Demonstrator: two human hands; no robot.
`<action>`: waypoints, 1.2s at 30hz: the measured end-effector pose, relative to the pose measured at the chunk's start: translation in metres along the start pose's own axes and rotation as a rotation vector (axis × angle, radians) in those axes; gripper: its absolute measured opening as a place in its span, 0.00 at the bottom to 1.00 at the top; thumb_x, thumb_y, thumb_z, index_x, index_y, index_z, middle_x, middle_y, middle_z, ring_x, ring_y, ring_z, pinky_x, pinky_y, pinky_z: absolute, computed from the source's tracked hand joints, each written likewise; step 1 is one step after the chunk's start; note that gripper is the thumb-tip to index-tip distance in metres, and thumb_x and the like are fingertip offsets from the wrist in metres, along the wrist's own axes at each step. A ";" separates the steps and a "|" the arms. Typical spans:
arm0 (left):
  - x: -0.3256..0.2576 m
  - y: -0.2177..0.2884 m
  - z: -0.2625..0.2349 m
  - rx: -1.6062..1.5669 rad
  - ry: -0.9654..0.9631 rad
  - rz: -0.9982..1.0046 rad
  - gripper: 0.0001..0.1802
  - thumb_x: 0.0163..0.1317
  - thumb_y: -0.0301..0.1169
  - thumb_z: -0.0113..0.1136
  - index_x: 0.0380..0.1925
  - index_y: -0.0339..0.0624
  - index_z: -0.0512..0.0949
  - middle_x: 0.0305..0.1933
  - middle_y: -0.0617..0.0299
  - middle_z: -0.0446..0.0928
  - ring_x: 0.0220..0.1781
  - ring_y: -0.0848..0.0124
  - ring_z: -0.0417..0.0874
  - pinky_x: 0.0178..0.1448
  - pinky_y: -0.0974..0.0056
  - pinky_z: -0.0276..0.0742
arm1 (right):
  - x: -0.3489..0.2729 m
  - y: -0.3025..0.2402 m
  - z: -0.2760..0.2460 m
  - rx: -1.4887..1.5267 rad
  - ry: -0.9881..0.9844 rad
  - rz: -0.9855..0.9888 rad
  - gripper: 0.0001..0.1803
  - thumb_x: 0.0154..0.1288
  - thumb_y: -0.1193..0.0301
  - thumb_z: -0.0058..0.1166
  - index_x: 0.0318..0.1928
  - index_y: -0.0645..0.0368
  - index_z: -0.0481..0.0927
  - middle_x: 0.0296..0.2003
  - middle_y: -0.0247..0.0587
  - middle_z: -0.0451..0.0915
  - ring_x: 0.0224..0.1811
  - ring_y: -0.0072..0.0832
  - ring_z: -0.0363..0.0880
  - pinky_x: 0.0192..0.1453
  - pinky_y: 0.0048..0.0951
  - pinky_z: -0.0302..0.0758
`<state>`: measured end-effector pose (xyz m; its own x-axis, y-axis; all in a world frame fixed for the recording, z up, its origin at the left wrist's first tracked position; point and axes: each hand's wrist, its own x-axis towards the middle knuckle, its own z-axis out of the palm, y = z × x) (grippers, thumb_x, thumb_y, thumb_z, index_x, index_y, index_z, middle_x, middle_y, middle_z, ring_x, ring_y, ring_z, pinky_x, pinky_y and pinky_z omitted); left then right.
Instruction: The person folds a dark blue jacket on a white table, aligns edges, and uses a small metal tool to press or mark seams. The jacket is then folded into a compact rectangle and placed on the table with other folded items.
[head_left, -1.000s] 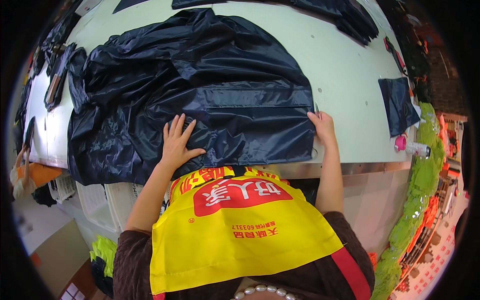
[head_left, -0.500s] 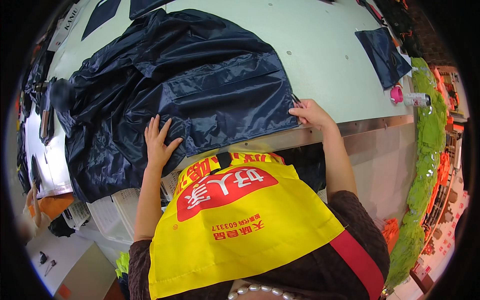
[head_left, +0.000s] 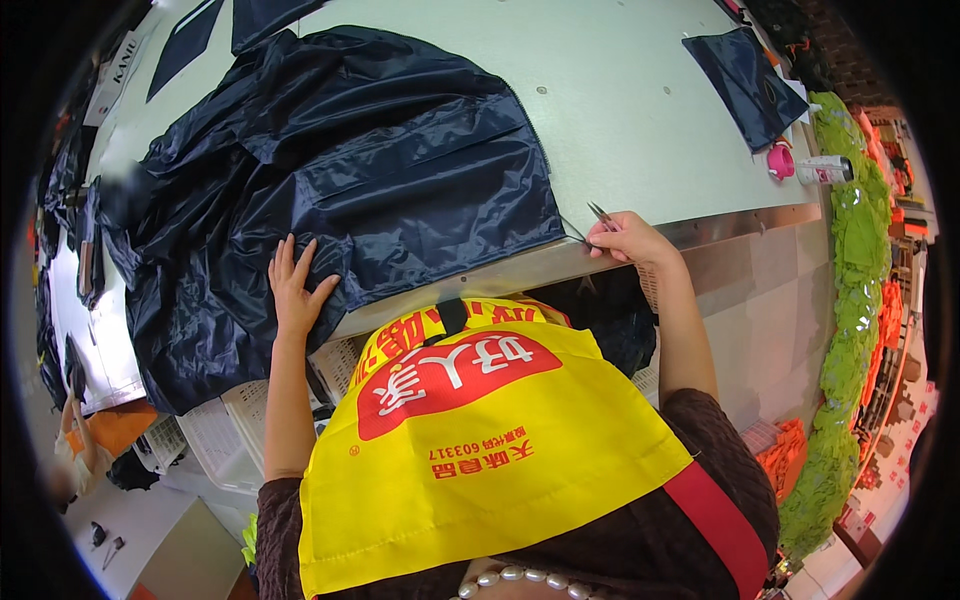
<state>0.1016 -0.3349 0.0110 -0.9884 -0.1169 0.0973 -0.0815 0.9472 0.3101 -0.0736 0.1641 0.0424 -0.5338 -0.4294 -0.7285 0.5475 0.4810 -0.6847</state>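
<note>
A dark navy shiny jacket [head_left: 340, 190] lies spread on a pale green-grey table [head_left: 640, 110]. My left hand [head_left: 295, 285] rests flat on the jacket's lower edge with fingers spread. My right hand [head_left: 625, 240] sits at the table's front metal edge, just off the jacket's lower right corner. It grips small metal thread snips [head_left: 600, 214], whose tips point up toward that corner. A thin thread seems to run from the corner to the snips.
A dark navy fabric piece [head_left: 745, 80] lies at the far right of the table, with a pink small object [head_left: 780, 160] and a spray can [head_left: 825, 170] beside it. White plastic baskets [head_left: 230, 425] stand under the table. Green fabric [head_left: 850, 330] is piled on the right.
My right hand has come off the jacket's hem to the table edge, now holding snips. My left hand stays flat on the jacket. The view has swung so the jacket sits further left.
</note>
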 end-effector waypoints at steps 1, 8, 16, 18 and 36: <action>0.000 0.000 0.001 -0.009 0.004 -0.002 0.32 0.51 0.46 0.66 0.57 0.53 0.73 0.69 0.52 0.58 0.72 0.53 0.53 0.73 0.49 0.44 | -0.002 0.001 -0.003 -0.019 0.004 -0.003 0.06 0.60 0.72 0.55 0.33 0.63 0.77 0.24 0.37 0.80 0.13 0.10 0.61 0.16 0.14 0.58; 0.001 -0.002 0.011 -0.166 0.069 -0.077 0.19 0.52 0.40 0.66 0.45 0.50 0.82 0.67 0.53 0.63 0.71 0.53 0.56 0.72 0.49 0.46 | 0.015 0.009 -0.045 -0.230 0.339 -0.104 0.15 0.55 0.64 0.59 0.35 0.64 0.77 0.24 0.36 0.79 0.20 0.18 0.69 0.25 0.21 0.67; -0.007 0.009 -0.002 -0.267 0.030 0.013 0.06 0.52 0.28 0.63 0.29 0.40 0.80 0.57 0.51 0.72 0.66 0.47 0.63 0.67 0.52 0.58 | 0.063 -0.048 -0.032 -1.158 1.142 -0.361 0.38 0.57 0.57 0.58 0.63 0.64 0.61 0.58 0.59 0.66 0.63 0.49 0.60 0.65 0.39 0.59; -0.018 0.016 -0.022 -0.274 -0.160 0.061 0.06 0.51 0.29 0.63 0.29 0.40 0.79 0.55 0.50 0.72 0.65 0.46 0.63 0.67 0.51 0.59 | 0.104 -0.052 -0.015 -0.883 0.922 -0.665 0.40 0.55 0.55 0.60 0.62 0.65 0.62 0.59 0.59 0.66 0.63 0.50 0.61 0.64 0.41 0.61; 0.100 0.033 -0.090 0.420 0.174 -0.110 0.54 0.36 0.49 0.73 0.64 0.44 0.59 0.62 0.46 0.66 0.60 0.52 0.70 0.63 0.52 0.62 | 0.053 -0.076 0.394 -0.769 -1.297 -0.849 0.18 0.59 0.64 0.49 0.45 0.66 0.75 0.42 0.56 0.78 0.46 0.47 0.77 0.47 0.42 0.73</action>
<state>0.0113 -0.3418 0.1160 -0.9377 -0.2376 0.2534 -0.2649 0.9610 -0.0791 0.1105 -0.1967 0.0469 0.5488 -0.8359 -0.0048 -0.2030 -0.1277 -0.9708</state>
